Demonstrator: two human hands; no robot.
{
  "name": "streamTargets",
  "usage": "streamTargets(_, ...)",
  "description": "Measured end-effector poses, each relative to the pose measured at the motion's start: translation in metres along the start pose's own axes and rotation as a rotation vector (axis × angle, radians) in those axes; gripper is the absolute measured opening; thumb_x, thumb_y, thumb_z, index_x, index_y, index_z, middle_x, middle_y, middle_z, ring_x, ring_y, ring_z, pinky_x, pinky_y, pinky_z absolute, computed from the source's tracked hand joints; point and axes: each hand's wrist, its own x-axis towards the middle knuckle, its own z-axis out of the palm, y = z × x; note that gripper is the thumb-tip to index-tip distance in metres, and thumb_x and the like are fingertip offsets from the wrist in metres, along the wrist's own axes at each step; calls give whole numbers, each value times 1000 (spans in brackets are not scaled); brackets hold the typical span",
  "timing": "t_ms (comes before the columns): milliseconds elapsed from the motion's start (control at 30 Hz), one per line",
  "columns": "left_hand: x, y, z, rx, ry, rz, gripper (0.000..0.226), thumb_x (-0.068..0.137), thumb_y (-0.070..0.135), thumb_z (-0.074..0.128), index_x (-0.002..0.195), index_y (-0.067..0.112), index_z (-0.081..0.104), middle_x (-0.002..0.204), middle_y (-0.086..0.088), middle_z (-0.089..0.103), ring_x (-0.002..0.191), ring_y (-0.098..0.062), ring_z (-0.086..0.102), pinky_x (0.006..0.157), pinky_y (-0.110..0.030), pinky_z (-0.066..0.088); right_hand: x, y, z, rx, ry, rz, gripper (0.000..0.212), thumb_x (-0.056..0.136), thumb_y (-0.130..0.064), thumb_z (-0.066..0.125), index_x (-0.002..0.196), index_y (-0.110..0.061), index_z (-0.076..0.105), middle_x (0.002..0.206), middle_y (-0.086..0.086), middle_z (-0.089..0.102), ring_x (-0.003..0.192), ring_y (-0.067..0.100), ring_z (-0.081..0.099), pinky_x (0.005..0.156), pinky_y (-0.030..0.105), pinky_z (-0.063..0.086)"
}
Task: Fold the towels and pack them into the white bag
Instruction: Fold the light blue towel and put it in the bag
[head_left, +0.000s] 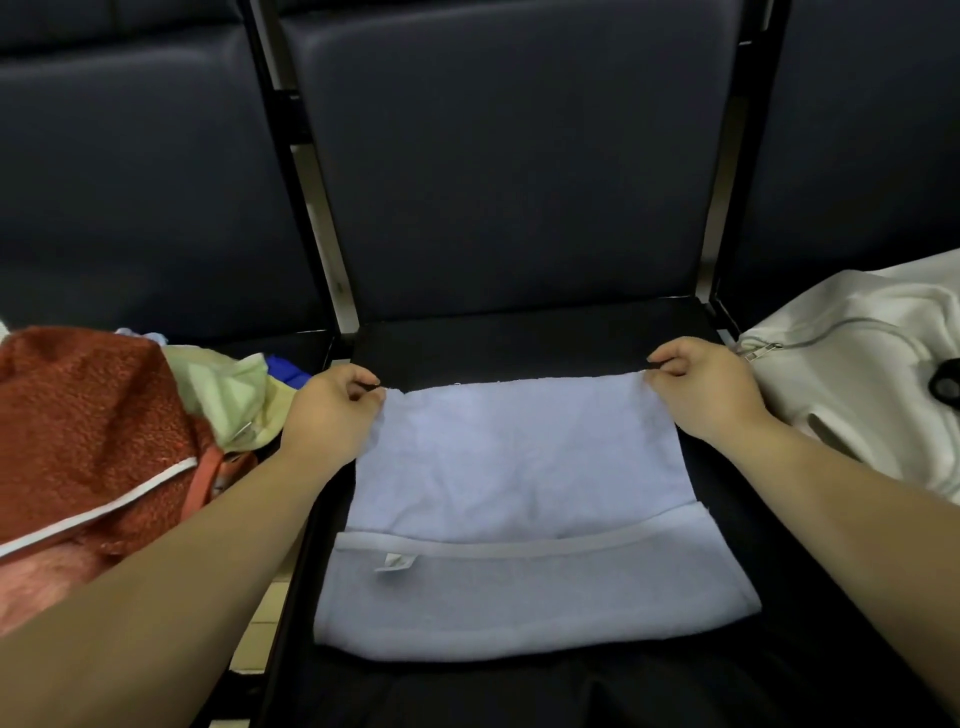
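A pale blue towel (519, 467) lies spread on the black chair seat (519, 338), with a hemmed band and a small white tag near its front part. My left hand (332, 410) pinches the towel's far left corner. My right hand (701, 387) pinches the far right corner, so the far edge is stretched straight between them. The white bag (857, 374) rests on the seat to the right, with a zipper pull and a cord showing on top.
On the seat to the left sits a heap of towels: a rust-red one (93, 431) with a white trim, a pale yellow-green one (228, 395) and a bit of blue one (285, 371). Dark padded backrests (509, 156) stand behind. Tiled floor shows between the seats.
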Motion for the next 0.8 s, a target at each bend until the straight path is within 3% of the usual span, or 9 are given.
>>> streamTargets(167,10,4,1,9,-55,17,13,96,17,64,105,25,70,94,5,71,89,-13,65,79,-27,51,2,-7,4,-66,-39,-31,16,92,-21,72,108,-22,72,86,-8,70,86,12,65,77,26,48)
streamTargets(300,18,0,-5,-502,41,-315,19,93,9,66,95,26,74,101,-6,74,91,-23,70,78,-34,57,12,-3,1,130,-15,149,17,88,-17,75,90,-33,71,97,-4,72,95,18,68,90,39,58)
streamTargets(367,20,-6,-7,-628,84,-414,17,93,11,68,94,26,74,102,-8,75,93,-26,72,79,-38,58,14,-3,2,187,-2,209,21,88,-16,74,84,-37,69,98,-5,71,94,19,69,89,44,60)
streamTargets(467,18,-4,-2,-409,115,-314,8,94,15,69,93,23,73,99,3,72,91,-16,68,92,-33,54,14,-2,3,178,18,208,20,87,-17,73,84,-36,69,96,-7,70,92,18,68,88,42,60)
streamTargets(533,10,3,2,-201,133,-188,6,95,14,66,99,18,69,91,6,66,83,-12,62,84,-26,48,11,-2,3,101,46,162,11,88,-20,73,91,-31,71,94,-7,71,92,16,67,84,34,56)
streamTargets(667,7,0,7,64,90,8,14,97,20,64,110,17,67,90,4,67,82,-14,60,75,-28,45,5,-2,5,-80,92,37,9,92,-27,70,100,-24,70,82,-4,69,76,12,63,63,25,44)
streamTargets(800,11,-1,8,117,105,-14,17,97,19,60,113,16,66,98,1,67,82,-14,58,74,-29,44,8,2,4,-128,115,31,9,95,-26,64,99,-20,70,77,1,69,70,18,64,59,27,45)
